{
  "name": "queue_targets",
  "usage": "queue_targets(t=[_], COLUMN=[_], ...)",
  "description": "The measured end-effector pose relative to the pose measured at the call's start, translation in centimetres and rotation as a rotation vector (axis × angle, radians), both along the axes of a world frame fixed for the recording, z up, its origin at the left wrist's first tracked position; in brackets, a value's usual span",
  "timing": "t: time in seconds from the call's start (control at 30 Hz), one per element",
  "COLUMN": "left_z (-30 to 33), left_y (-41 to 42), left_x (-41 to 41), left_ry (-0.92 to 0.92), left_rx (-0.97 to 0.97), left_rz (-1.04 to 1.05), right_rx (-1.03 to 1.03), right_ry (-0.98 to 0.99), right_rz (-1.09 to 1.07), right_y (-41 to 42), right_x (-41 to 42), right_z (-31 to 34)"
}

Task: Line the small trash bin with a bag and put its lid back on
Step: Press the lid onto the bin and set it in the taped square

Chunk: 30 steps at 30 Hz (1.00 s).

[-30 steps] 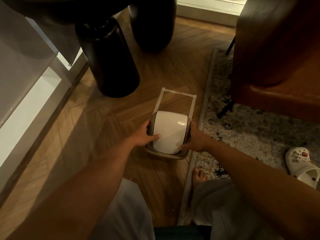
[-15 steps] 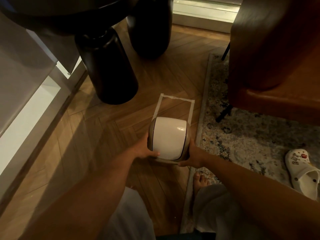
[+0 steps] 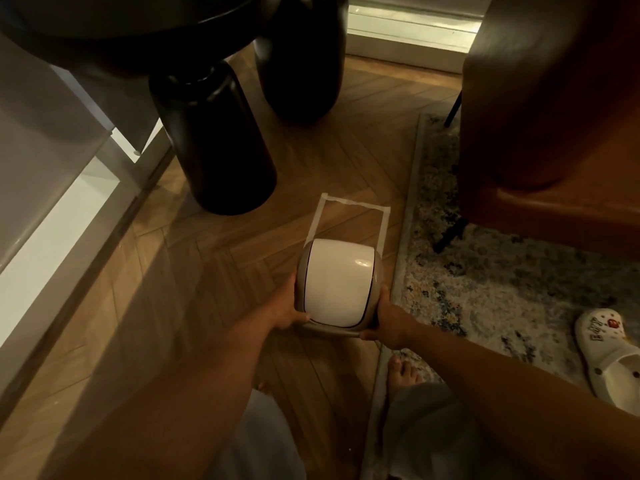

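Note:
A small beige trash bin (image 3: 377, 271) with a white domed swing lid (image 3: 337, 277) on top sits between my two hands, over a square of white tape (image 3: 349, 201) on the wooden floor. My left hand (image 3: 285, 308) grips the bin's left side and my right hand (image 3: 388, 318) grips its right side near the front rim. The bin's body below the lid is hidden from this angle, and no bag is visible.
Two thick black table legs (image 3: 221, 143) stand behind the bin under a dark tabletop. A patterned rug (image 3: 485, 278) and a brown armchair (image 3: 554, 116) lie to the right, with a white clog (image 3: 609, 355) on the rug. My bare foot (image 3: 405, 372) is just below the bin.
Both hands have slid lower on the bin's sides, and the bin now appears lifted a little and nearer to me; the camera has also shifted.

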<state>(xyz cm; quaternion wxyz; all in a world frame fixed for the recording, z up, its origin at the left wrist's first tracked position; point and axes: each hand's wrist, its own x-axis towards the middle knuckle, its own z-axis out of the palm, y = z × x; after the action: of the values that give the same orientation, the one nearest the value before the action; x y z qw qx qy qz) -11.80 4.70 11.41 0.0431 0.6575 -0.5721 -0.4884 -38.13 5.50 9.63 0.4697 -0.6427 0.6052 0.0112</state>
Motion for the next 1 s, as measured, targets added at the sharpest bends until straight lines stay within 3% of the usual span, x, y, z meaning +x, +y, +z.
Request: queue_targets(t=[0.5, 1.0], left_z=[-1.2, -3.2], left_y=[-3.7, -8.1], left_x=[0.7, -1.6], left_ry=[0.041, 0.077], left_rx=[-0.030, -0.163], left_rz=[0.060, 0.100], right_rx=[0.003, -0.134], right_ry=[-0.151, -0.210], right_rz=[0.039, -0.117], right_y=[-4.6, -7.5], right_x=[-1.1, -1.9], right_z=[-0.1, -2.3])
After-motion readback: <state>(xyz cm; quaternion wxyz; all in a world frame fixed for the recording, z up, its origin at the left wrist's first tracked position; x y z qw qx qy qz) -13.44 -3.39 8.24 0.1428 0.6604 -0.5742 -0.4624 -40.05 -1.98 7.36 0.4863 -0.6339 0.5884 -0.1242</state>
